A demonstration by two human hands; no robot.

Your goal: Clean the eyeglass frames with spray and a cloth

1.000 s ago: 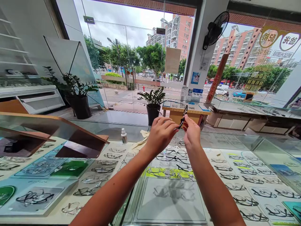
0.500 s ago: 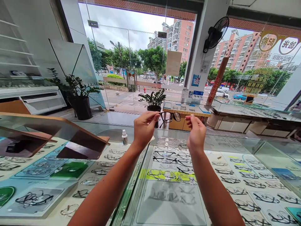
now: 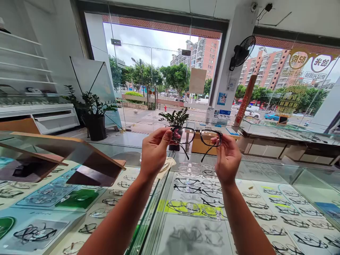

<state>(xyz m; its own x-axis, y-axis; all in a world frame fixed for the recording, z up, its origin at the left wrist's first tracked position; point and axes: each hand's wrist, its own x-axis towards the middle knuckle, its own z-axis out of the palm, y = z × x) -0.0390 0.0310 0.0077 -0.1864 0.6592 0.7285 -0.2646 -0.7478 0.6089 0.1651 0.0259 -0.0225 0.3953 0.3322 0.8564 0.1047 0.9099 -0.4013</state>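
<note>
A pair of dark-framed eyeglasses (image 3: 197, 131) is held up above the glass display counter, its lenses upright and its temple arms hanging below the frame. My left hand (image 3: 155, 150) pinches the left end of the frame between thumb and fingers. At the other end, my right hand (image 3: 227, 157) is closed on the right edge of the frame. Behind my left wrist, a pale yellow cloth (image 3: 167, 167) lies on the counter, partly hidden by the hand.
Beneath the glass top (image 3: 255, 165) lie rows of spectacles (image 3: 187, 189). A tilted wooden-edged stand (image 3: 92, 161) is at the left. Beyond the counter are a potted plant (image 3: 94, 122), another plant (image 3: 175, 118) and a wall fan (image 3: 243, 53).
My right hand has moved onto the eyeglasses, which only the left held before. The glasses now face square on and look larger. The cloth has come into sight, while the small bottle is mostly hidden.
</note>
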